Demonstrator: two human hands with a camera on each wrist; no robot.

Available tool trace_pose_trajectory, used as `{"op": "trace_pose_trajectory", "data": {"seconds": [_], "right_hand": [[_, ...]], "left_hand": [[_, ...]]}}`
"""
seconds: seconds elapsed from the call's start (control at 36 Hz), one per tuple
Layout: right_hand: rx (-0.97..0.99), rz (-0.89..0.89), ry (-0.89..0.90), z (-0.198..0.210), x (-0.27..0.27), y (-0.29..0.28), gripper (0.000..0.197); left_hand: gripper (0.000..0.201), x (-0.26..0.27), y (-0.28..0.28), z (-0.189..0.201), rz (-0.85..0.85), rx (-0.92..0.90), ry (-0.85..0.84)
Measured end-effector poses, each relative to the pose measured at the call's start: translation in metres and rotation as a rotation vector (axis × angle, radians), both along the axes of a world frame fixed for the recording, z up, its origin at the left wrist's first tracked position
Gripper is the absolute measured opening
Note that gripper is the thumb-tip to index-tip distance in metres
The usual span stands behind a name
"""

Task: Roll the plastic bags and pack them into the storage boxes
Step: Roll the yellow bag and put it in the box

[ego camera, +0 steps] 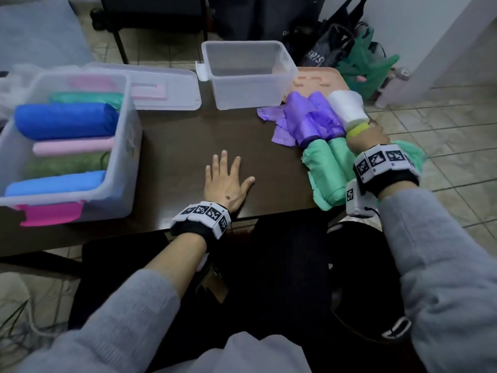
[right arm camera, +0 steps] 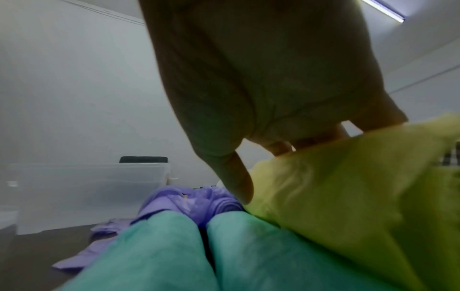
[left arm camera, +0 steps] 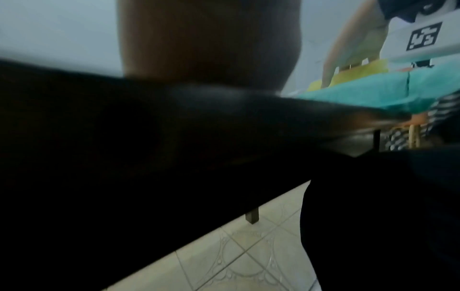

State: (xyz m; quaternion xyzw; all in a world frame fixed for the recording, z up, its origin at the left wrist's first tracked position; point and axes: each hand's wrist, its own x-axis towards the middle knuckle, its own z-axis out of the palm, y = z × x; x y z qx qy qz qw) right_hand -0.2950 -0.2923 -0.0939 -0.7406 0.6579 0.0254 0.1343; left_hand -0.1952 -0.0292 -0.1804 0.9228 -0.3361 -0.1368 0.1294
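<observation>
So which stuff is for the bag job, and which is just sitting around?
For the job:
yellow bag under the right hand
purple rolls
green rolls
empty box
filled box

Just lying about:
lid
pink tray
floor bags

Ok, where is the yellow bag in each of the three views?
Head: yellow bag at right, mostly hidden under the right hand.
Left wrist: upper right, under the hand's fingers.
Right wrist: fills the right side.
Shared landmark: the green rolls beside it.
</observation>
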Motion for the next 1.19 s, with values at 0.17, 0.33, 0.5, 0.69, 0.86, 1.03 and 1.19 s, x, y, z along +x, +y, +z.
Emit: {"op": "trace_pose_trajectory", "data": {"seconds": [0.17,0.33,0.5,0.69,0.86,1.03,1.19], "right_hand": [[-0.05,0.022,0.138,-0.016,-0.008,-0.004,0.057],[-0.012,-0.076,0.107,-0.011,-0.002,-0.004,0.061],[-0.17,0.031,-0.04,0.003,0.002,0.016,0.052],[-0.094,0.342,-0.146,0.037,0.032,0.066,0.057],[0.113,0.602,-0.048,0.022,0.062,0.122,0.052],[0.252,0.513,-0.027,-0.019,0.077,0.153,0.065],[0.246,0.402,-0.079,-0.025,0.087,0.158,0.069]], "left_hand": [[0.062,-0.004,0.006,-0.007,-0.005,-0.044,-0.103],[0.061,-0.003,0.006,-0.01,-0.001,-0.071,-0.112],[0.061,-0.003,0.006,-0.011,0.0,-0.071,-0.121],[0.061,-0.003,0.007,-0.01,-0.006,-0.063,-0.119],[0.061,-0.002,0.009,-0.009,-0.022,-0.07,-0.101],[0.061,0.0,0.014,-0.01,-0.064,-0.073,-0.096],[0.067,0.002,0.017,-0.006,-0.079,-0.132,-0.017]]}}
